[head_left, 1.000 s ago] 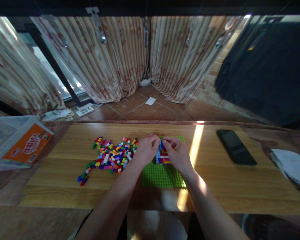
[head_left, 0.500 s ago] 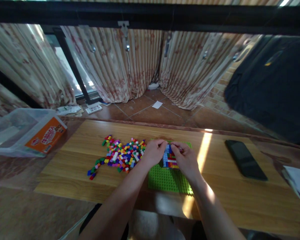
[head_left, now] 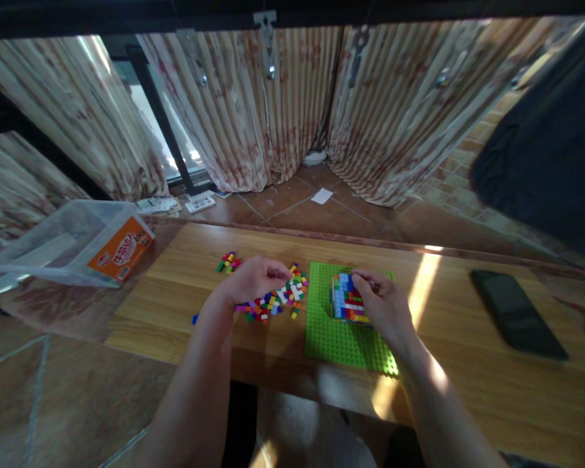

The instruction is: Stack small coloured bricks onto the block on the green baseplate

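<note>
My left hand (head_left: 258, 281) hovers over the pile of small loose toy bricks (head_left: 273, 304), its fingers loosely bent with a gap between thumb and forefinger; I see nothing held there. The palm hides part of the pile. My right hand (head_left: 384, 300) is closed at the right side of a low, many-coloured brick build (head_left: 342, 299), thumb against its blue bricks near the back. Fingers behind the build are partly hidden. Under the build lies a green studded baseplate (head_left: 331, 341), flat on the wooden table (head_left: 214, 244).
A clear plastic bin (head_left: 73, 250) with an orange label stands at the left. To the right lies a dark phone (head_left: 517, 313). A few bricks (head_left: 228, 262) sit apart behind the pile. Curtains (head_left: 244, 117) hang beyond the table, and a paper scrap (head_left: 322, 195) is on the floor.
My left hand has left the brick build and moved left over the loose bricks. My right hand has stayed at the build. The whole view has shifted slightly.
</note>
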The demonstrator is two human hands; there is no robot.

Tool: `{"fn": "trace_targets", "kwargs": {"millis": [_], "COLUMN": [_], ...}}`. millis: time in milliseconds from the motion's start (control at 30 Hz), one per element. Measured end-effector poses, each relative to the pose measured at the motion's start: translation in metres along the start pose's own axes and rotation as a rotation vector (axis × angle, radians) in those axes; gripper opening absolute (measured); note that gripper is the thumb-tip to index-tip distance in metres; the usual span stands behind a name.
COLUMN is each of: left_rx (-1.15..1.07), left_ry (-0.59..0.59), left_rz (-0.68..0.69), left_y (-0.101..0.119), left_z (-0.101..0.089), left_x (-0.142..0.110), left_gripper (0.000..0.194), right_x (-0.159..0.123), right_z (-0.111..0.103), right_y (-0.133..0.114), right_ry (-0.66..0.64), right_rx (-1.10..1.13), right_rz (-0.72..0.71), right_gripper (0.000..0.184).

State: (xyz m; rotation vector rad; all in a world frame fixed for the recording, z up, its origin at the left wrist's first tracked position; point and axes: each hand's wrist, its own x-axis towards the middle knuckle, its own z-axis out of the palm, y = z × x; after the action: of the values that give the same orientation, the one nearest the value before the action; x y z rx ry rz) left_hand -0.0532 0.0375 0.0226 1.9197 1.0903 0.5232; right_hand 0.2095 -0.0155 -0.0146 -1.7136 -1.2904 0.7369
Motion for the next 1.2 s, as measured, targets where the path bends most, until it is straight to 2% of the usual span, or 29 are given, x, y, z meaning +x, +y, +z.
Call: {"fn": "trace_targets", "kwargs": {"millis": [67, 200, 333, 467, 667, 900, 1067, 1200], "left_rx": [0.036, 0.115, 0.273, 0.376, 0.435, 0.472, 0.54, 0.569], "left_ry": [-0.034, -0.016, -0.025, 0.02, 0.07, 0.112, 0.122, 0.115], "left_rz": [-0.022, -0.073, -0.072, -0.086, -0.064, -0.137, -0.15, -0.091], "left_y": [-0.003, -0.008, -0.006, -0.003, -0.002, 0.001, -0.001, -0.003], "left_z": [-0.006, -0.009, -0.005, 0.001, 0.008, 0.008, 0.01, 0.01], "left_x": [-0.009, -0.016, -0.016, -0.012, -0.008, -0.01, -0.01, -0.009], "left_gripper": [0.015, 0.022, 0.028, 0.029, 0.028, 0.008, 0.008, 0.01], "right_x": [0.001, 0.0, -0.001, -0.002, -0.003, -0.002, -0.001, 0.0], "right_z": [0.0, -0.001, -0.001, 0.0, -0.001, -0.001, -0.002, -0.002], "right_y": [0.001, 0.0, 0.001, 0.001, -0.001, 0.001, -0.001, -0.001], "right_ry": [0.008, 0.021, 0.034, 0.037, 0.029, 0.031, 0.016, -0.003], "right_rx": [-0.029, -0.06, -0.059, -0.053, -0.066, -0.109, -0.12, -0.104], "right_rz": [-0.006, -0.023, -0.016, -0.016, -0.012, -0.072, -0.065, -0.054], "right_gripper": [0.036, 0.036, 0.037, 0.037, 0.037, 0.037, 0.035, 0.034]}}
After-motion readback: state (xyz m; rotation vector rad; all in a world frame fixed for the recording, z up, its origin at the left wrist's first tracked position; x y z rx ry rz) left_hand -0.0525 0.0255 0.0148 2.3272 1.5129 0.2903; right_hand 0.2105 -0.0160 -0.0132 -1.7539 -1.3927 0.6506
